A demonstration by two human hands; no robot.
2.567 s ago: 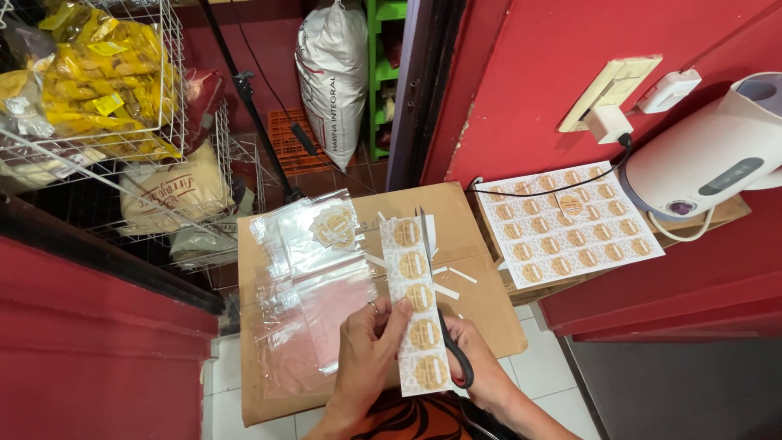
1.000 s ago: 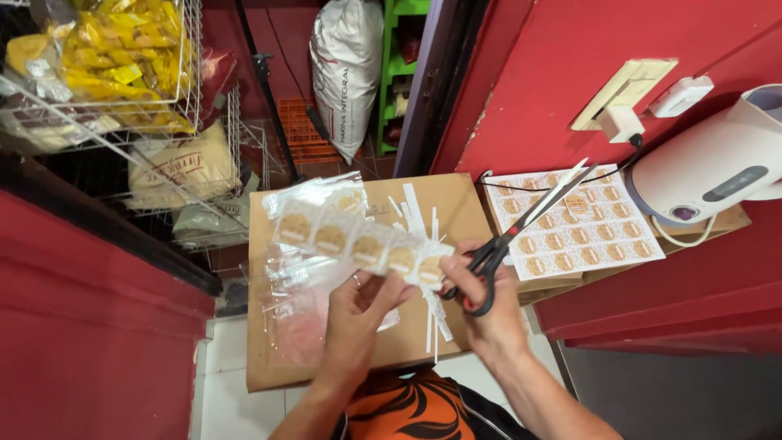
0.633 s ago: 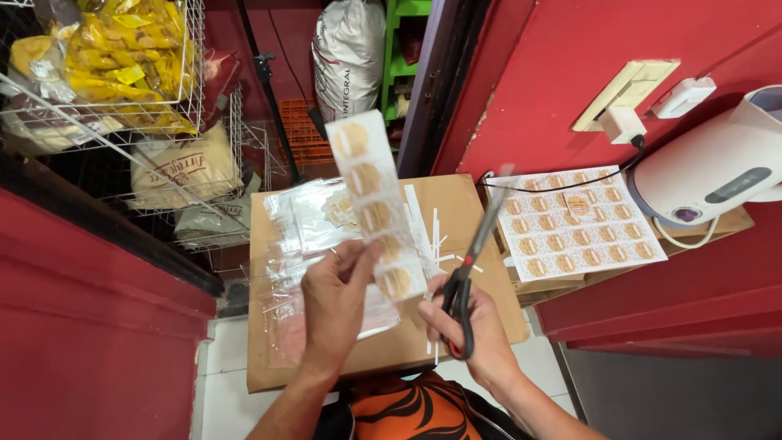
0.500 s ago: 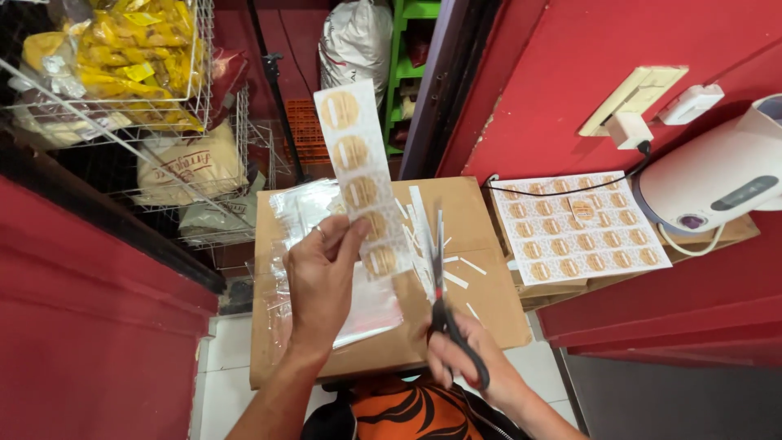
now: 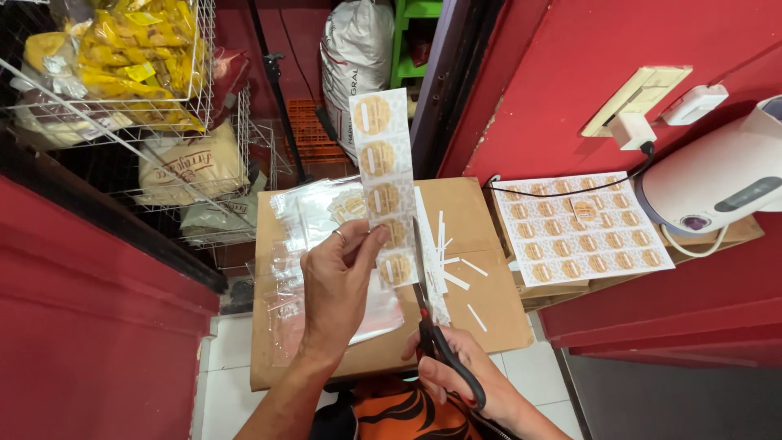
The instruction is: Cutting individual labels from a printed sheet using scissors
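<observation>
My left hand pinches a long white strip of round tan stickers and holds it upright over a cardboard box. My right hand grips black-handled scissors, their blades pointing up along the strip's right edge. Thin white paper trimmings lie scattered on the box beside the blades. A ring shows on a finger of the left hand.
Clear plastic bags lie on the box's left half. A full sheet of the same stickers rests on a second box at right, next to a white appliance. Wire baskets of yellow packets hang at left. A white sack stands behind.
The strip was turned from lying sideways to standing upright in my left hand. The scissors swung from pointing right to running up along the strip's right edge.
</observation>
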